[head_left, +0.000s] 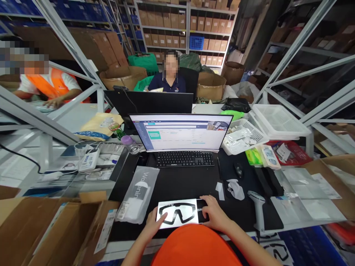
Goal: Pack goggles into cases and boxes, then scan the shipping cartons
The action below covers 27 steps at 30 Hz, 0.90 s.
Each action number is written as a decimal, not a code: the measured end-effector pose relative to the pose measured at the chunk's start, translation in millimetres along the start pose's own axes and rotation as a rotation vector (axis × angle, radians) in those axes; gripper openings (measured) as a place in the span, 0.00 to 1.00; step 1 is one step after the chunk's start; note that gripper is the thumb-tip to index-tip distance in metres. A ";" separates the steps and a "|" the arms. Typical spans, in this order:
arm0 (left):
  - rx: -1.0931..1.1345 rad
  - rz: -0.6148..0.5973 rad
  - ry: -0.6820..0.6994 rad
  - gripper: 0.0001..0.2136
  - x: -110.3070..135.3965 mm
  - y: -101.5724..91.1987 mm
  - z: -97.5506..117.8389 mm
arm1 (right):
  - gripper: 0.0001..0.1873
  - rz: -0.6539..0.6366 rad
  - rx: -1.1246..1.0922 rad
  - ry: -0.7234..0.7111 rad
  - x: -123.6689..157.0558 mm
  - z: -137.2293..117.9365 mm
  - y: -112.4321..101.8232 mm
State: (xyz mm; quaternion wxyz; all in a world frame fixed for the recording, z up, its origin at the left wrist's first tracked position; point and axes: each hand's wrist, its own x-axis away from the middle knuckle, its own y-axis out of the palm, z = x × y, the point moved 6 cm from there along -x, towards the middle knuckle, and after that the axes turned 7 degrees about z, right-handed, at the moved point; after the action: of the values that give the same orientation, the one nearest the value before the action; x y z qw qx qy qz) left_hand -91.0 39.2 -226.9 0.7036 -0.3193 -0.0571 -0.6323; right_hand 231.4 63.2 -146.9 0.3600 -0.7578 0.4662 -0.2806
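Note:
A flat white package (177, 213) printed with a black goggles outline lies on the black desk mat (172, 218), with a dark section at its right end. My left hand (152, 222) grips its left edge. My right hand (213, 213) rests over the dark right end, holding it from that side. Just left of the package lies a translucent printed plastic bag (138, 194). A handheld barcode scanner (257, 208) lies to the right of my right hand, beyond a small grey-white cloth (235, 189).
A keyboard (184, 159) and curved monitor (180, 132) stand ahead. Trays (279, 120) and a basket of small bags (244, 136) sit right. An open cardboard box (50, 229) fills the lower left. A co-worker in an orange vest (47, 83) works at left; another person (169, 77) sits beyond.

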 end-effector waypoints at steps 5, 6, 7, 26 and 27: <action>-0.153 0.151 0.166 0.50 5.2 6.8 21.8 | 0.23 0.395 -0.296 0.422 46.4 72.7 -15.3; -0.176 0.182 0.198 0.51 9.9 9.4 28.2 | 0.30 0.380 -0.383 0.520 55.3 86.3 -8.5; -0.212 0.201 0.214 0.52 14.9 12.9 34.6 | 0.36 0.336 -0.457 0.594 61.6 95.4 0.1; -0.609 0.060 0.240 0.57 29.6 29.0 57.1 | 0.37 0.289 -0.392 0.310 -27.5 108.8 -13.5; -0.607 0.076 0.255 0.55 27.3 29.9 52.5 | 0.32 0.450 -0.261 0.348 -30.4 131.5 -42.9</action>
State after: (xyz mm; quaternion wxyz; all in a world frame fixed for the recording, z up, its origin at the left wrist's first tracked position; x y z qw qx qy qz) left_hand -41.0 43.2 -183.5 0.6012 -0.4344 0.2344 -0.6285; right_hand 340.8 141.3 -191.7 0.2278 -0.6162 0.7087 -0.2572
